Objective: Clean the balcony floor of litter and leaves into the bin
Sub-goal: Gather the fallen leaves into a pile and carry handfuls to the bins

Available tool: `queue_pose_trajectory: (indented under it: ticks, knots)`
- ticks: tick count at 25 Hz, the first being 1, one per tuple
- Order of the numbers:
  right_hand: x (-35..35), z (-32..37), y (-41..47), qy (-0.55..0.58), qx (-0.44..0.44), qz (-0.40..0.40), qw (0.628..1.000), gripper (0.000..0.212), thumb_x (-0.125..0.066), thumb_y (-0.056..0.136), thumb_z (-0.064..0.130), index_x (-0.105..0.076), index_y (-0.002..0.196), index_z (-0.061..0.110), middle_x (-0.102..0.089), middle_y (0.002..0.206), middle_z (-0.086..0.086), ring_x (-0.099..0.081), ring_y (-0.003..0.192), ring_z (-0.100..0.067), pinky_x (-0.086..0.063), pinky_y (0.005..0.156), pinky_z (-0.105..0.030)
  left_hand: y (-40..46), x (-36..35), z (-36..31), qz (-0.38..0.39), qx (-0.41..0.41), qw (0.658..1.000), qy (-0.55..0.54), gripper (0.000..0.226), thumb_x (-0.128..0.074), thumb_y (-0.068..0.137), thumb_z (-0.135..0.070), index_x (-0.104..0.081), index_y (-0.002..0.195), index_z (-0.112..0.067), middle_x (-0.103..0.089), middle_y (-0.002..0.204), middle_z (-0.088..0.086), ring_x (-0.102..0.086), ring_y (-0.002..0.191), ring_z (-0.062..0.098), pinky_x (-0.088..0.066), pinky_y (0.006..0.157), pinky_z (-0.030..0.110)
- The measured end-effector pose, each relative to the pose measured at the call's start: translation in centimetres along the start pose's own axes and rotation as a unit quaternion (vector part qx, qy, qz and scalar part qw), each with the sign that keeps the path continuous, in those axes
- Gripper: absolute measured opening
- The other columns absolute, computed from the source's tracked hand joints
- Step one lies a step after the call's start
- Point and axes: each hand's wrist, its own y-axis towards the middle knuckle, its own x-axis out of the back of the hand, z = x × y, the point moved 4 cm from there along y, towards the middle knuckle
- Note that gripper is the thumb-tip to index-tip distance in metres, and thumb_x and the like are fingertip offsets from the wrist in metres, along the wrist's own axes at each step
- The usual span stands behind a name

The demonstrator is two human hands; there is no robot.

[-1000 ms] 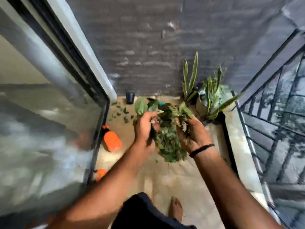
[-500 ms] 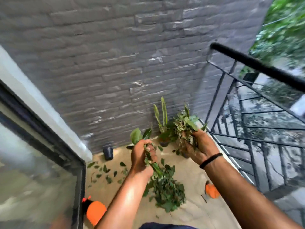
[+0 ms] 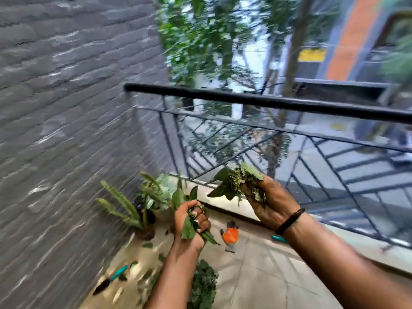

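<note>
My left hand (image 3: 191, 221) grips a bunch of green leaves (image 3: 189, 227) at the middle of the view, above the tiled balcony floor (image 3: 256, 275). My right hand (image 3: 273, 202), with a black band on the wrist, holds a bigger clump of leaves and dry stems (image 3: 239, 185) higher up, close to the railing. A leafy branch (image 3: 204, 286) hangs or lies below my left forearm. Loose leaves (image 3: 147, 245) lie scattered on the floor by the wall. No bin is in view.
A grey brick wall (image 3: 66, 130) fills the left. Potted plants (image 3: 142, 210) stand in the corner. An orange glove (image 3: 230, 235) and a teal-handled tool (image 3: 118, 273) lie on the floor. A black metal railing (image 3: 267, 101) bounds the right side.
The view has swung right and upward, toward the railing and street. Both hands kept their leaves and moved apart, the right one rising toward the railing.
</note>
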Motion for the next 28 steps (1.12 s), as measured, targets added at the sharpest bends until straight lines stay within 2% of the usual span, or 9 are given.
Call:
queue_pose_trajectory:
  ticks: [2,4,13,15,19,23,24,26,28]
  knots:
    - [4.5,5.0,-2.8,0.048,0.081,-0.03,0.995,0.023,-0.059,0.077,-0.004,-0.074,0.095,-0.002,-0.074,0.094,-0.017,-0.075,0.072,-0.02,-0.06,0.059,-0.025,1.5,-5.3,4.6,0.049,0.062,0.995,0.067,0.032,-0.046,0.079,-0.014,-0.042,0.047,-0.017,-0.027,0.037,-0.007,-0.023,0.022,0.007,-0.015,0.027,0.011]
    - [9.2,9.3,-5.6,0.081,0.152,-0.052,0.984,0.038,-0.064,0.069,-0.002,-0.068,0.107,-0.006,-0.072,0.099,-0.02,-0.075,0.076,-0.022,-0.061,0.062,-0.027,1.7,-10.8,9.5,0.094,0.112,0.982,0.12,0.032,-0.046,0.078,-0.015,-0.039,0.047,-0.018,-0.024,0.037,-0.007,-0.022,0.022,0.007,-0.014,0.028,0.011]
    - [30.5,21.3,-23.6,0.182,0.371,-0.172,0.894,0.03,-0.055,0.088,0.002,-0.064,0.113,-0.012,-0.071,0.104,-0.025,-0.072,0.082,-0.026,-0.062,0.071,-0.029,-4.9,-29.5,36.6,0.271,0.292,0.877,0.268,0.035,-0.045,0.078,-0.018,-0.043,0.043,-0.017,-0.027,0.035,-0.005,-0.025,0.023,0.008,-0.018,0.031,0.012]
    - [34.7,22.0,-27.8,0.218,0.392,-0.199,0.871,0.042,-0.055,0.087,0.001,-0.058,0.127,-0.013,-0.066,0.112,-0.026,-0.071,0.085,-0.027,-0.062,0.073,-0.03,-7.2,-30.7,42.7,0.288,0.324,0.853,0.29,0.038,-0.044,0.079,-0.018,-0.039,0.042,-0.02,-0.026,0.035,-0.007,-0.024,0.022,0.007,-0.016,0.03,0.013]
    - [42.3,22.4,-36.2,0.31,0.457,-0.237,0.799,0.047,-0.07,0.065,0.004,-0.068,0.11,-0.01,-0.073,0.096,-0.021,-0.074,0.073,-0.024,-0.063,0.065,-0.034,-12.1,-32.3,53.9,0.296,0.367,0.803,0.366,0.032,-0.046,0.082,-0.014,-0.037,0.053,-0.022,-0.027,0.044,-0.008,-0.024,0.028,0.007,-0.013,0.033,0.014]
    - [49.3,22.3,-41.8,0.361,0.517,-0.269,0.728,0.092,-0.095,0.036,-0.002,-0.061,0.123,-0.008,-0.07,0.101,-0.021,-0.074,0.078,-0.025,-0.063,0.069,-0.034,-15.0,-34.5,61.6,0.326,0.369,0.751,0.44,0.033,-0.046,0.09,-0.011,-0.036,0.06,-0.022,-0.026,0.048,-0.007,-0.022,0.032,0.006,-0.007,0.04,0.016]
    - [51.0,22.5,-42.9,0.352,0.525,-0.283,0.721,0.079,-0.09,0.045,-0.006,-0.063,0.119,-0.006,-0.072,0.097,-0.018,-0.074,0.076,-0.022,-0.063,0.068,-0.031,-15.1,-35.3,63.6,0.329,0.377,0.739,0.452,0.032,-0.045,0.09,-0.011,-0.035,0.061,-0.022,-0.026,0.048,-0.007,-0.022,0.032,0.006,-0.007,0.041,0.017]
    - [54.2,22.7,-44.9,0.324,0.501,-0.36,0.717,0.022,-0.057,0.084,-0.013,-0.064,0.105,-0.008,-0.074,0.078,-0.001,-0.071,0.066,-0.006,-0.059,0.063,-0.019,-14.3,-37.1,67.8,0.332,0.397,0.721,0.461,0.032,-0.043,0.091,-0.012,-0.032,0.063,-0.022,-0.026,0.049,-0.007,-0.022,0.032,0.006,-0.008,0.037,0.016]
    - [57.7,23.6,-46.4,0.301,0.485,-0.433,0.698,0.025,-0.042,0.097,-0.004,-0.063,0.09,0.008,-0.071,0.066,0.007,-0.068,0.064,-0.002,-0.058,0.064,-0.018,-13.7,-39.3,72.8,0.336,0.428,0.71,0.448,0.032,-0.042,0.092,-0.014,-0.031,0.063,-0.022,-0.027,0.048,-0.008,-0.022,0.031,0.005,-0.013,0.031,0.014]
